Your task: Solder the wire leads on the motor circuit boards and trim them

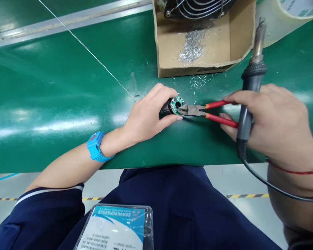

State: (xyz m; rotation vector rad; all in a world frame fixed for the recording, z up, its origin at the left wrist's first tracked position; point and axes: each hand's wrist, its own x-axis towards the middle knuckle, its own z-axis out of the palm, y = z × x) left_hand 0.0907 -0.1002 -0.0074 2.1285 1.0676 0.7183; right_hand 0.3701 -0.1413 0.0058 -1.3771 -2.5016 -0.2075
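My left hand grips a black cylindrical part between thumb and fingers, its end facing right. On that end sits a round green circuit board with a dark hole in the middle. My right hand is closed around red-handled cutting pliers, whose jaw tips touch the board's edge. A soldering iron is also held in the right hand, its tip pointing up and away from the board. The palm side of the right hand is hidden.
A cardboard box with a fan and a pile of wire clippings stands at the back. Loose clippings lie before it. Solder wire runs to my left hand. A tape roll stands at back right.
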